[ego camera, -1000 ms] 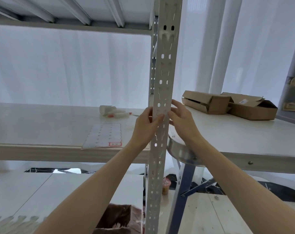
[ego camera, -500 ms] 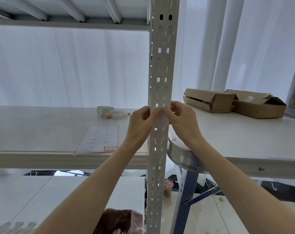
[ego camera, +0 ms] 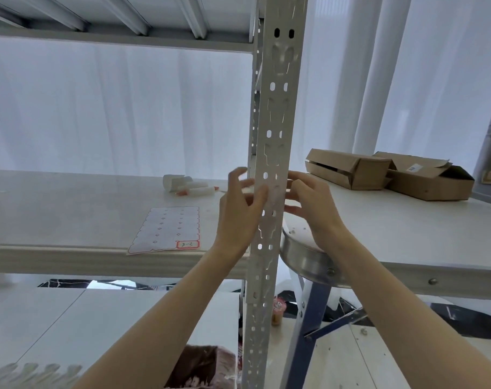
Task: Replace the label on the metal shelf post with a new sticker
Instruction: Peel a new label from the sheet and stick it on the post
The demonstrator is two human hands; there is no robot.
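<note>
Perforated white post (ego camera: 278, 113) upright at centre, running from top edge to bottom edge. Both hands raised to it at the height of the shelf (ego camera: 70, 209) behind. Left hand (ego camera: 240, 211) on the post's left side, fingers spread and loosely curled, thumb laid across the front face. Right hand (ego camera: 311, 203) on the post's right side, fingers splayed, tips at or just beside the edge. Both blurred; nothing clearly pinched in either, and no telling whether anything thin sits under the fingertips. Pale patch on the post face between the two hands, too smeared to call a label with any certainty.

Sticker sheet (ego camera: 167, 228) flat on the shelf, left of the post, lower edge at the shelf's front lip. Mostly bare backing with small marks; one red-bordered sticker (ego camera: 188, 244) left in its lower right corner, handwritten, unreadable. Farther back on the shelf, a small white roll (ego camera: 172, 181) and, just beside it, white pens (ego camera: 198, 190) with red tips.

Right of the post, a white table (ego camera: 407, 234) with a metal rim at its near corner, on a blue leg (ego camera: 303, 327). Two open cardboard boxes (ego camera: 390, 172) on the table's far side, touching each other. White curtain (ego camera: 126, 108) behind everything. Brown bag (ego camera: 202, 366) low down, just left of the post's foot.
</note>
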